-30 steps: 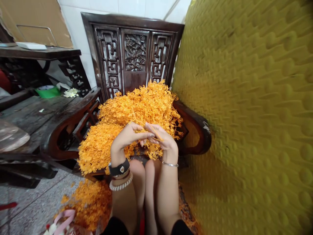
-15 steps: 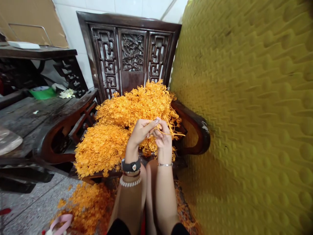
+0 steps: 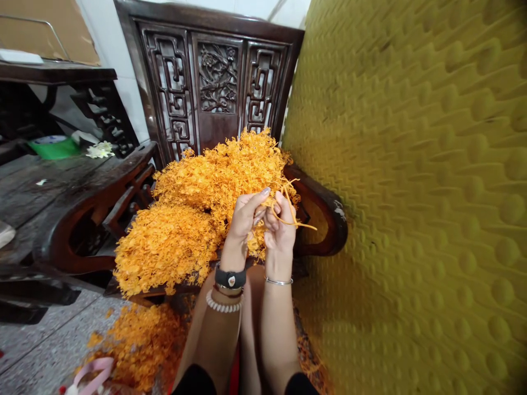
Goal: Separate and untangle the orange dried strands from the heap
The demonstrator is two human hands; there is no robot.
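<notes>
A thin orange strand piece [image 3: 303, 225] with loose ends is pinched between both hands, at the front of a big heap of curly orange pieces [image 3: 185, 241]. My left hand [image 3: 242, 216] is closed, thumb and index finger pressed together on the piece's near end. My right hand [image 3: 280, 222] has its fingers curled round the same piece, whose strands stick out to the right and upward. The small part between the fingertips is mostly hidden. The heap lies on the seat of a dark carved wooden chair [image 3: 218, 129].
More orange pieces [image 3: 144, 340] lie on the floor at lower left, beside a pink loop handle [image 3: 96, 373]. A yellow textured panel [image 3: 411, 192] stands close on the right. On the left, a dark wooden bench [image 3: 49, 197] holds a green tape roll [image 3: 53, 148].
My view has shifted slightly right and down. My right thumb and fingers have moved on the orange strand piece, and one strand now stands up above the right hand.
</notes>
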